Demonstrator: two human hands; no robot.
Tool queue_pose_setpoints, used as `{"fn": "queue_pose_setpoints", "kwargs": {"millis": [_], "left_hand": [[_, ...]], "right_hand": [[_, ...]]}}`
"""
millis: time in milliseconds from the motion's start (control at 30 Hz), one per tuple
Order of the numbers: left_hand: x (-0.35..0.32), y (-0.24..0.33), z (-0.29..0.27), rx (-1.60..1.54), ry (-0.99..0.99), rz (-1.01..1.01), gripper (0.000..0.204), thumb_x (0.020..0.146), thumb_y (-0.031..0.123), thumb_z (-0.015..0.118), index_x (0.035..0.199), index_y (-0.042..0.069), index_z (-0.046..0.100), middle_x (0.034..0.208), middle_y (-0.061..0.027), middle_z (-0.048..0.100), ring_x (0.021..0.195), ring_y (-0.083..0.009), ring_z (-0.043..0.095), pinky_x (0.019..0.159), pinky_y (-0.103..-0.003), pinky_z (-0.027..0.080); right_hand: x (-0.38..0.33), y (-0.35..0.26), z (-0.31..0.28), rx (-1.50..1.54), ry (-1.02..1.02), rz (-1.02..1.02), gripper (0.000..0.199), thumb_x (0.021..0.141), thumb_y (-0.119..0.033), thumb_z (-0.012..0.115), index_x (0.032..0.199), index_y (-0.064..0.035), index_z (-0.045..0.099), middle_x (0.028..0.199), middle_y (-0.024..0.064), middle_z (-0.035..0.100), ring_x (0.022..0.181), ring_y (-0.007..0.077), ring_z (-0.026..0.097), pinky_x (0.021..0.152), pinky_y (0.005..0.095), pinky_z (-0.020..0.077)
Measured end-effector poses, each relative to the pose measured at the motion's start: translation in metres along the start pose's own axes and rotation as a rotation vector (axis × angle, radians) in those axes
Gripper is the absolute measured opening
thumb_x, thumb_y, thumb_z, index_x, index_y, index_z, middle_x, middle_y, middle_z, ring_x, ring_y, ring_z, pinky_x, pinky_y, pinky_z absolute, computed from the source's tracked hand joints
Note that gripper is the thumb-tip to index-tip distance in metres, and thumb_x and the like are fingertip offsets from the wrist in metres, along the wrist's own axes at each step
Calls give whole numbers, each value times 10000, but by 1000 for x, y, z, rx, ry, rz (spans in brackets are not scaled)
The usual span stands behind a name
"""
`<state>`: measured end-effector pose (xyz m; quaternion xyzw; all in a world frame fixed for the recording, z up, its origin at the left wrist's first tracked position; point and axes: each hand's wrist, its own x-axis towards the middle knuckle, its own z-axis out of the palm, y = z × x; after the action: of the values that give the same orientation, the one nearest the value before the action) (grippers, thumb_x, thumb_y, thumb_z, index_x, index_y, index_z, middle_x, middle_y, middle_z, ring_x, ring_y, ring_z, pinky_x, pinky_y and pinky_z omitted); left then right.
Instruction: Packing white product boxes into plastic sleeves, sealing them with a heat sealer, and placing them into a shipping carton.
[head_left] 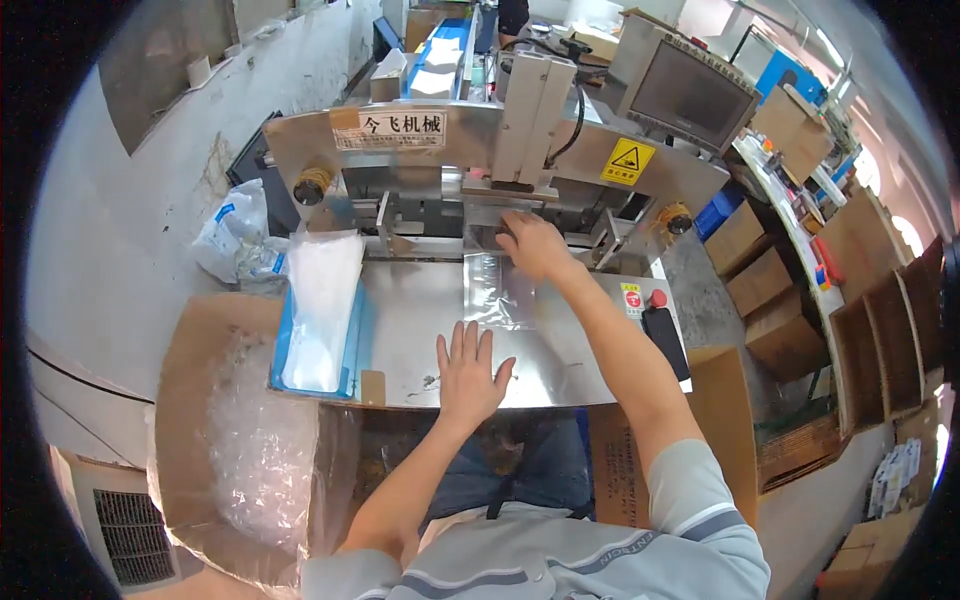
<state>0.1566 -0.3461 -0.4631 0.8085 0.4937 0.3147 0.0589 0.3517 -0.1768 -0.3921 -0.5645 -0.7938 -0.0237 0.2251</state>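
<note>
A clear plastic bag (492, 300) lies on the metal worktable, its far end running in under the press head of a machine (535, 110). My right hand (535, 246) reaches across to the bag's far end, fingers bent over the plastic close to the machine's slot. What the fingertips grip there is partly hidden. Nearer to me, my left hand (468, 380) rests palm down on the bare metal, fingers spread, with nothing in it. It sits just below the bag's near edge. Left of both hands, a blue tray (358, 350) bears a stack of flat clear bags (322, 310).
A red button (657, 299) and a black box (664, 340) sit at the table's right edge. A carton of loose clear plastic (190, 420) stands left, another carton (725, 420) right. Behind are a monitor (690, 92) and a blue conveyor (437, 60).
</note>
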Motion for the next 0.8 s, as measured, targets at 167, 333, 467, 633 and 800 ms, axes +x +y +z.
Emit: {"fn": "queue_pose_setpoints", "kwargs": {"millis": [167,333,467,633,800], "left_hand": [[2,0,1,-5,-1,21,566,918,379,655,1280,-48,563,1370,-276,507,1348,-448,412,1126,-630,259],[4,4,-7,-36,66,-54,670,908,354,686,1391,-41,443,1450,-297,403,1376,-485,353,1127,-634,256],[1,0,-6,-93,167,-116,772,903,341,695,1463,-53,336,1495,-308,340,1414,-492,298,1152,-625,221],[2,0,-4,-157,198,-150,769,922,330,669,1470,-69,306,1503,-305,334,1429,-485,277,1163,-610,213],[-2,-7,-4,-130,191,-165,732,938,341,649,1454,-74,335,1478,-304,374,1417,-483,302,1164,-598,226]], "right_hand": [[4,1,-6,-24,-15,46,426,961,-330,576,1255,-23,601,1149,210,685,1124,387,626,937,531,486],[12,5,-8,-63,-85,71,443,967,-312,575,1320,-45,570,1103,226,694,1122,407,622,951,539,470],[17,0,-11,-101,-113,104,465,985,-359,524,1339,-59,550,1119,234,691,1164,435,594,1001,554,433],[16,15,-6,-119,-165,99,561,996,-428,486,1405,-45,490,1165,236,680,1163,442,598,1017,616,400],[-25,4,-15,367,186,159,466,974,-278,577,1362,-20,560,1189,224,672,1085,388,651,931,493,511]]}}
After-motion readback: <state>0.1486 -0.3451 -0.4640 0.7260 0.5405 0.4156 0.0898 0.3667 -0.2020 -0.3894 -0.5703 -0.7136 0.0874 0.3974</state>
